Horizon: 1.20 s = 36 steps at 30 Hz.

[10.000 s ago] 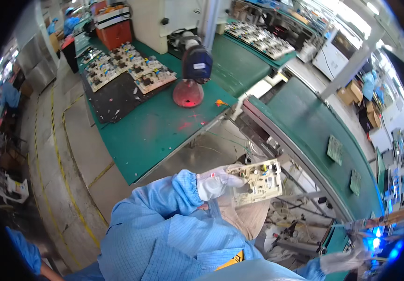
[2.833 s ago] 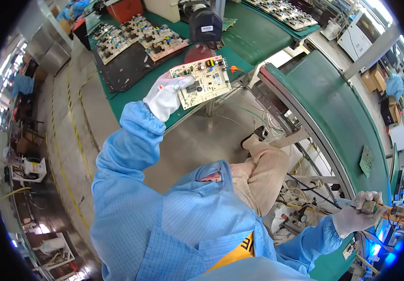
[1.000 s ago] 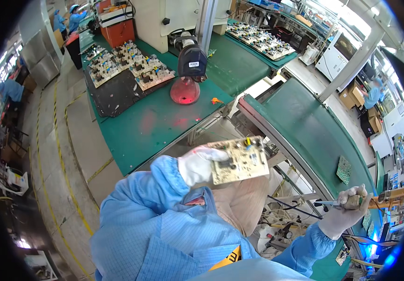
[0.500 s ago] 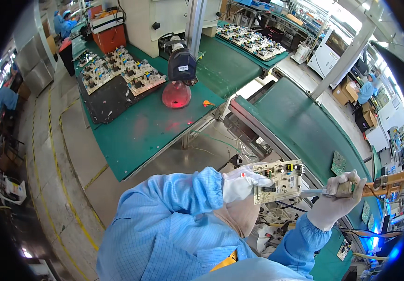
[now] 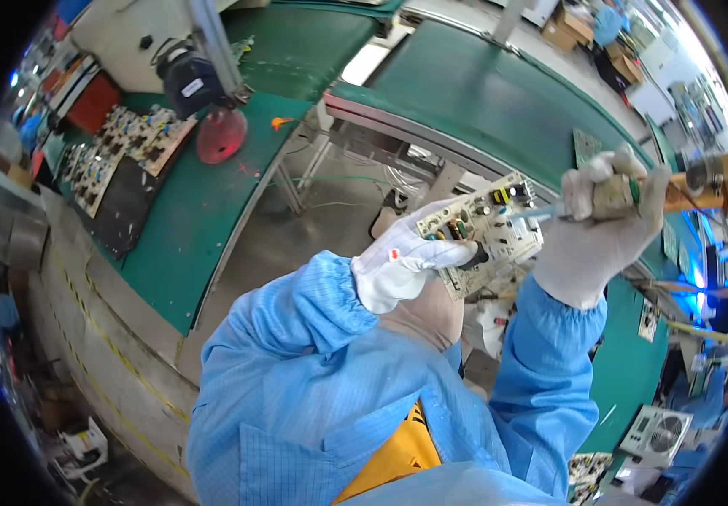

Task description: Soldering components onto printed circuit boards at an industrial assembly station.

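Circuit board (image 5: 484, 229) gripped by left hand (image 5: 402, 266); right hand (image 5: 602, 223) clenched on soldering tool (image 5: 609, 196).

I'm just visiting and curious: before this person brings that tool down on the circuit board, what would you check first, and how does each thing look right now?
1. Board held firmly: the left hand grips the circuit board by its near edge. Ok.
2. Tool in hand: the right hand is closed around the tool. Ok.
3. Tip aimed at the board: the tool's thin tip reaches over the board's top side. Ok; whether it touches, cannot tell.
4. Both hands gloved: white gloves on each. Ok.
5. Right spot on the board: parts too small to make out. Cannot tell.
6. Board supported underneath: it is held in the air, above the green bench. Not ok for hard pressing, probably.
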{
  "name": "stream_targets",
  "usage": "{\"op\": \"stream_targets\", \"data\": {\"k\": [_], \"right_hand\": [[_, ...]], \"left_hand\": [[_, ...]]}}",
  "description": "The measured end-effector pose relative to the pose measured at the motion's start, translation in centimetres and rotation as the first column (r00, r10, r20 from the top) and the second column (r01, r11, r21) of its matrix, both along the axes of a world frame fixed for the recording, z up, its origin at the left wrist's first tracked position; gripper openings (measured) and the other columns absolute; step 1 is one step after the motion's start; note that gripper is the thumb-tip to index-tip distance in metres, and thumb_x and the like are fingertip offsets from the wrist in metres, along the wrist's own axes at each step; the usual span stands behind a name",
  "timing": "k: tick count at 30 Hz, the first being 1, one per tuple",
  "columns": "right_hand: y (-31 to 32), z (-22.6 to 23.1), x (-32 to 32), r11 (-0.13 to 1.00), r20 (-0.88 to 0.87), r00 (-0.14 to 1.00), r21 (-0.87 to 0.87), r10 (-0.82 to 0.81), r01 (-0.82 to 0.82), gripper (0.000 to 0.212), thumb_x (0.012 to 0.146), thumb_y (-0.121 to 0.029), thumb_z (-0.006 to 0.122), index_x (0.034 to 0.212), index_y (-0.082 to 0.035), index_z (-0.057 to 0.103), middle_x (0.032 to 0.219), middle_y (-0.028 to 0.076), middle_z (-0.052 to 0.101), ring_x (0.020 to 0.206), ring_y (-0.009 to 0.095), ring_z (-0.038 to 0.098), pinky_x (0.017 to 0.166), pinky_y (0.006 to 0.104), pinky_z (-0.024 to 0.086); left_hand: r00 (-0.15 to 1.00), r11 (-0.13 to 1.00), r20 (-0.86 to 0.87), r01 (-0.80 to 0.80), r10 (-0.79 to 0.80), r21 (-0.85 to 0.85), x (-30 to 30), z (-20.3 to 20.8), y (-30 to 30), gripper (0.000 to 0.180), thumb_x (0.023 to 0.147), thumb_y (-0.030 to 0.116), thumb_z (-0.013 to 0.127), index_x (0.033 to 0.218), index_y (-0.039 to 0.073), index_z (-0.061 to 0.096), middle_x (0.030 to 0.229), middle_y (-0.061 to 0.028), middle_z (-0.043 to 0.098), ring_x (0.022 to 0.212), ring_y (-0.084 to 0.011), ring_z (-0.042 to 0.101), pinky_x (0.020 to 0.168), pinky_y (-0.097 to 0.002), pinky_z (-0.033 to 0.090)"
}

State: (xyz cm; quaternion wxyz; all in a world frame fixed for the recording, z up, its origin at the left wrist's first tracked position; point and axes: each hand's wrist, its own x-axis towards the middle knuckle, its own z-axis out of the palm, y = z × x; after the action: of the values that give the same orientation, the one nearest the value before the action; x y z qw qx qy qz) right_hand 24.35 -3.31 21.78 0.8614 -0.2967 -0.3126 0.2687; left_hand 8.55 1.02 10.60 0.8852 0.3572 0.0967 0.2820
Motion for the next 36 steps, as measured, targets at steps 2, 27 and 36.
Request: {"op": "stream_targets", "data": {"k": [2,27,36], "right_hand": [[0.3,-0.4,0.2,0.997,-0.041,0.996,-0.018,-0.076,0.076,0.042,0.091,-0.047,0.058,0.09,-0.005,0.064,0.068,0.006,0.058,0.053,0.01,0.05,0.043,0.0214,0.033],[0.3,-1.1,0.8,0.99,0.13,0.981,0.005,-0.142,0.143,0.044,0.093,-0.045,0.054,0.09,-0.002,0.064,0.067,0.01,0.06,0.049,0.016,0.056,0.043,0.0233,0.047],[0.1,-1.1,2.0,0.99,0.084,0.987,0.052,-0.136,0.132,0.046,0.094,-0.045,0.052,0.091,0.0,0.061,0.073,0.01,0.061,0.05,0.013,0.051,0.047,0.0233,0.043]], "left_hand": [[0.998,0.992,-0.057,0.006,0.001,0.126,-0.1,-0.4,0.3,0.058,0.085,0.014,0.069,0.134,-0.001,0.044,0.122,-0.0083,0.059,0.11,-0.0143,0.056,0.094,-0.0284,0.045],[0.969,0.936,-0.233,0.006,0.082,0.352,0.5,1.7,-1.1,0.061,0.082,0.015,0.072,0.135,0.0,0.043,0.118,-0.0138,0.057,0.11,-0.0205,0.057,0.094,-0.0315,0.048],[0.984,0.988,-0.178,0.041,-0.015,0.147,-0.4,1.2,-0.3,0.053,0.085,0.008,0.066,0.133,-0.001,0.046,0.12,-0.0091,0.058,0.106,-0.0143,0.057,0.091,-0.0289,0.047]]}}
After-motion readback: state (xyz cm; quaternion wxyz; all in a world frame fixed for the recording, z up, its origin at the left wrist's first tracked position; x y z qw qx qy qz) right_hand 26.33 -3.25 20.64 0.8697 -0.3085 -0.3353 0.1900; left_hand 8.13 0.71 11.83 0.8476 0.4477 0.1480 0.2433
